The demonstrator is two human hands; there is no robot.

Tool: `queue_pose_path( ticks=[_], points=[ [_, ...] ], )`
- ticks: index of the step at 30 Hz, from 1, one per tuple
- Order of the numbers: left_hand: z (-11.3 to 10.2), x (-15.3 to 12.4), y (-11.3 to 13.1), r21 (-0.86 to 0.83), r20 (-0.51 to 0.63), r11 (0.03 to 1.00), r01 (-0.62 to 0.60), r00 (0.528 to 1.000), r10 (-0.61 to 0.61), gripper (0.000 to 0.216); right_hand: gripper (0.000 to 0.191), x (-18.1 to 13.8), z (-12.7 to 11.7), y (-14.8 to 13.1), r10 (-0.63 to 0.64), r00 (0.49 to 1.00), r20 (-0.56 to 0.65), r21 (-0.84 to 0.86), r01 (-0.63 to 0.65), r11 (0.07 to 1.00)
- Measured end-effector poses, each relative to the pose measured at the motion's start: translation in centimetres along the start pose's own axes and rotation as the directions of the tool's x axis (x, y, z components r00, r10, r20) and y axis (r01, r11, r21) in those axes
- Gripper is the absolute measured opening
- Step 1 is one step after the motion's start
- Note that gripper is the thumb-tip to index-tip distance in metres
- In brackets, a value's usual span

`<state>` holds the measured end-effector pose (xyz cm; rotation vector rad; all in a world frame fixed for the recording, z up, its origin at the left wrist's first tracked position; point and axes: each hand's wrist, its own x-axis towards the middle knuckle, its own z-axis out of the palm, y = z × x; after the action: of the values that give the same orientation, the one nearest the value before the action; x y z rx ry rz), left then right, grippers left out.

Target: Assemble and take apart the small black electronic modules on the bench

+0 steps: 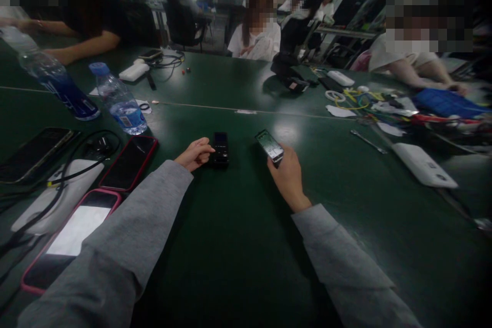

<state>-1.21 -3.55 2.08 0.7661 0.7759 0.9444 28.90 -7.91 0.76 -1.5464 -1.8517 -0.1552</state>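
My left hand (196, 154) has its fingers curled, with the index finger reaching to the side of a small black device (220, 148). That device lies on the dark green table and has a small dark screen at its far end and buttons below it. Whether the fingertip presses a button I cannot tell. In my right hand (288, 174) is a small phone-like device (270, 146), tilted, its lit screen showing a greenish picture. My thumb and fingers close around its near end, just above the table (238, 246).
On the left are two water bottles (123, 102), a red-edged phone (128, 164), a pink-cased phone (77, 230), a white power bank (65, 189) and black cables. Tangled cables (361, 100) and another white power bank (425, 164) lie right. Several people sit across the table.
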Motion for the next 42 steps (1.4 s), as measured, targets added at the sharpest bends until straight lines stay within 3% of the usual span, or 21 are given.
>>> queue_pose_path(
  ticks=[15, 21, 27, 31, 34, 38, 42],
  points=[
    [0.1, -0.3, 0.3, 0.028, 0.035, 1.000, 0.012, 0.999, -0.013, 0.056, 0.047, -0.3, -0.4, -1.0, -0.063, 0.996, 0.062, -0.063, 0.067, 0.996],
    [0.3, -0.4, 0.4, 0.023, 0.041, 1.000, 0.012, 0.999, -0.013, 0.055, 0.047, -0.4, -0.2, -0.9, -0.075, 0.992, 0.100, 0.002, 0.076, 0.997],
    [0.1, -0.3, 0.2, 0.038, 0.039, 0.999, 0.014, 0.999, -0.015, 0.056, 0.069, -0.3, 0.7, 0.5, 0.060, 0.998, 0.025, 0.182, -0.064, 0.981],
    [0.0, -0.1, 0.1, 0.039, 0.043, 0.999, 0.005, 0.999, -0.006, 0.057, 0.063, 0.0, 0.8, 1.0, 0.167, 0.982, 0.090, 0.293, -0.186, 0.938],
    [0.0, -0.2, 0.1, 0.037, 0.044, 0.999, 0.005, 0.999, -0.007, 0.057, 0.058, 0.1, 0.4, 0.8, 0.192, 0.978, 0.085, 0.305, -0.209, 0.929],
    [0.1, -0.3, 0.2, 0.031, 0.035, 0.999, 0.014, 0.999, -0.016, 0.055, 0.053, 0.1, -0.3, 0.0, 0.092, 0.996, -0.006, 0.199, -0.089, 0.976],
    [0.1, -0.3, 0.2, 0.023, 0.038, 1.000, 0.016, 0.999, -0.017, 0.054, 0.062, -0.1, -0.9, -1.6, -0.121, 0.989, 0.080, 0.030, 0.119, 0.992]
  ],
)
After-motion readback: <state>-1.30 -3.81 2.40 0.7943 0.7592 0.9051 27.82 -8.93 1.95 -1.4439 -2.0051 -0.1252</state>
